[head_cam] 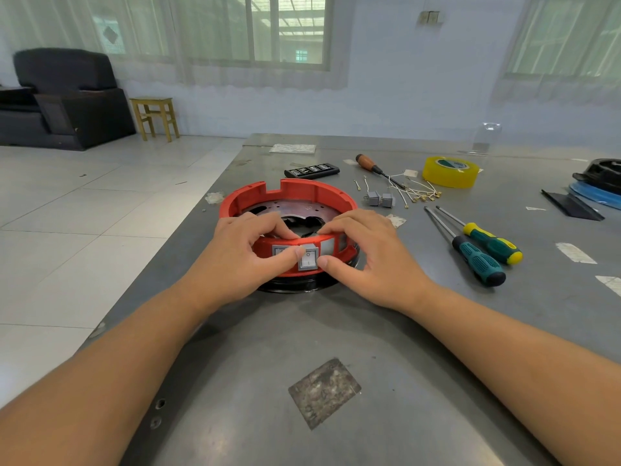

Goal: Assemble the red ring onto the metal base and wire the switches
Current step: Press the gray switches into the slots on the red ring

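Note:
The red ring (302, 193) sits on the round metal base (295, 210), whose dark rim shows underneath at the front. A grey rocker switch (308, 258) sits in the ring's near wall, with another grey switch (280, 252) to its left. My left hand (248, 253) grips the ring's near wall, fingers curled over the rim inside and thumb pressing beside the switch. My right hand (363, 250) grips the wall the same way from the right, thumb against the switch's lower right edge. Two loose grey switches (380, 198) and several short wires (415, 191) lie behind to the right.
Two green-handled screwdrivers (480, 250) lie right of the ring. Farther back are a yellow tape roll (450, 171), a wooden-handled screwdriver (369, 163), a black bit case (312, 170) and a black and blue part (601, 183) at the right edge. The table's left edge runs diagonally past the ring.

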A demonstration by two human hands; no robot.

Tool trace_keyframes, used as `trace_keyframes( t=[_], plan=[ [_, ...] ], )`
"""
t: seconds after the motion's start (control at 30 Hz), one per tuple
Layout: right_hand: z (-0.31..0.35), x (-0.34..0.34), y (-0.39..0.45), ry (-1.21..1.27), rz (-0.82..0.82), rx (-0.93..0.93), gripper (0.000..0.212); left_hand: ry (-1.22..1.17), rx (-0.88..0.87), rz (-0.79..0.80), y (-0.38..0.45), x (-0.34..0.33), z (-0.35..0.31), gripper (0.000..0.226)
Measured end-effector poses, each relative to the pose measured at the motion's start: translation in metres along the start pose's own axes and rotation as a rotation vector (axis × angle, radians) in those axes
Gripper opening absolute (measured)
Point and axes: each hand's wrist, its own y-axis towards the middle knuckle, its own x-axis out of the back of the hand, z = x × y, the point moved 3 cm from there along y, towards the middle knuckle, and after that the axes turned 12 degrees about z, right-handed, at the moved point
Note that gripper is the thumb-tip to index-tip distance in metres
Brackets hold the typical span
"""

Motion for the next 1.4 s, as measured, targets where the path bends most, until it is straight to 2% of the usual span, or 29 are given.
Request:
trace_keyframes(
  t=[0.37, 0.7, 1.0, 1.2, 1.3, 1.4],
  plan=[
    [0.002, -0.002, 0.001, -0.042, -0.009, -0.034, 0.040, 0.024, 0.018, 0.044, -0.004, -0.003, -0.004, 0.044],
    [-0.001, -0.005, 0.003, -0.068, -0.021, -0.030, 0.036, 0.045, 0.020, 0.046, -0.003, -0.006, -0.004, 0.041],
    [-0.001, -0.005, 0.005, -0.084, -0.046, -0.032, 0.030, 0.043, 0.015, 0.024, 0.000, -0.008, -0.003, 0.018],
    [-0.005, -0.005, 0.001, -0.064, -0.021, -0.017, 0.033, 0.101, -0.039, -0.004, -0.001, -0.011, -0.003, 0.029],
    [-0.015, 0.001, 0.000, 0.076, -0.119, -0.033, 0.035, 0.129, -0.080, -0.070, -0.002, -0.013, -0.004, 0.032],
    [-0.041, 0.012, 0.000, 0.109, -0.263, -0.225, 0.026, 0.153, -0.109, -0.116, -0.002, -0.016, -0.003, 0.031]
  ],
)
